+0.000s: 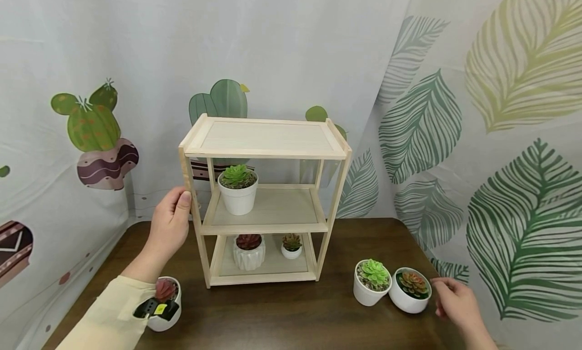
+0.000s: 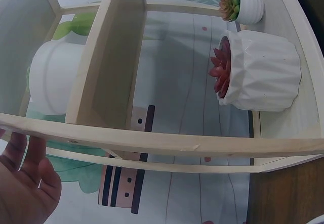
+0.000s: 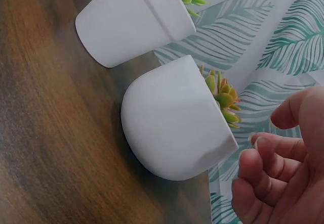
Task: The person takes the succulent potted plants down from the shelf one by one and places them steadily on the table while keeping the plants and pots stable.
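Note:
My left hand (image 1: 170, 221) grips the front left post of a light wooden shelf rack (image 1: 263, 229), thumb toward the front. On the middle shelf stands a white pot with a green succulent (image 1: 238, 191). Below it, a ribbed white pot with a dark red succulent (image 1: 249, 252) and a tiny potted succulent (image 1: 291, 246) share the bottom shelf. My right hand (image 1: 456, 304) is beside a round white bowl pot with an orange-green succulent (image 1: 410, 291), holding nothing. In the right wrist view its loosely bent fingers (image 3: 273, 158) are close to that pot's rim.
Left of the bowl pot is a white pot with a bright green succulent (image 1: 372, 283). A white pot with a pink-red succulent (image 1: 165, 294) stands under my left forearm, partly covered by the black wrist strap. Printed curtains (image 1: 295, 47) hang behind the brown table (image 1: 282, 314).

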Available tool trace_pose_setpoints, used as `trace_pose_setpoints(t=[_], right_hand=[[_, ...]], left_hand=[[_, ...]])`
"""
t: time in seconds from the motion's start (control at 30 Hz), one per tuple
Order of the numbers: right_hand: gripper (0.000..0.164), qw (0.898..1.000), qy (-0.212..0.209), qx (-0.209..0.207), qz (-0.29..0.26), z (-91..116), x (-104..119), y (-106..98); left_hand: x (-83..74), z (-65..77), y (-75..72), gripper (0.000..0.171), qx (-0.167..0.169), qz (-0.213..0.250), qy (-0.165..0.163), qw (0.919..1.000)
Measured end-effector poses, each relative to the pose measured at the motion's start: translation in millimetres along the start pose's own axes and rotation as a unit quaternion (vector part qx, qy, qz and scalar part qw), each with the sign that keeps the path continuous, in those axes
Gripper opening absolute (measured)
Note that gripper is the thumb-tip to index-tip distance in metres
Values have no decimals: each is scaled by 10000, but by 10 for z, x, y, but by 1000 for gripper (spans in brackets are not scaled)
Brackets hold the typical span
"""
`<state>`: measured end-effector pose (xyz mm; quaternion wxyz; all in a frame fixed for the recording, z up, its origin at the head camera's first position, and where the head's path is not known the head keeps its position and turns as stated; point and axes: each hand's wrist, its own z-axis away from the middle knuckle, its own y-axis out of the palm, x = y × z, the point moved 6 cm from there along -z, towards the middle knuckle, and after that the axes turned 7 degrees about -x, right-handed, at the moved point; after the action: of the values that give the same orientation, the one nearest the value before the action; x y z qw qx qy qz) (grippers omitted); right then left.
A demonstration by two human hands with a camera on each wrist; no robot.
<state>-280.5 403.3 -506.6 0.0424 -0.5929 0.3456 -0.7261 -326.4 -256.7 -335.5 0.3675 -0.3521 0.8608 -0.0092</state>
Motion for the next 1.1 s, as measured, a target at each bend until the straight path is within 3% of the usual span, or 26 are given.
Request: trace_pose_setpoints(t=[0.27, 0.53, 0.67, 0.9, 1.1], right_hand=[[27, 9986, -253, -459, -107, 58, 102, -57], [26, 9922, -896, -764, -399, 189, 373, -31], [24, 9876, -1221, -729, -670, 274, 511, 20], [21, 9822, -1513, -492, -994, 403, 697, 129], [17, 9761, -1826, -432, -1094, 480, 874, 209]], left_hand=[[-1, -8, -2, 34, 23, -2, 12, 10000], [-11, -2, -12, 34, 99, 14, -2, 9999], [-25, 12, -35, 33, 111, -26, -33, 9999], [-43, 94, -123, 30, 147, -24, -454, 9989], [-54, 158, -177, 27, 77, 16, -620, 9980]])
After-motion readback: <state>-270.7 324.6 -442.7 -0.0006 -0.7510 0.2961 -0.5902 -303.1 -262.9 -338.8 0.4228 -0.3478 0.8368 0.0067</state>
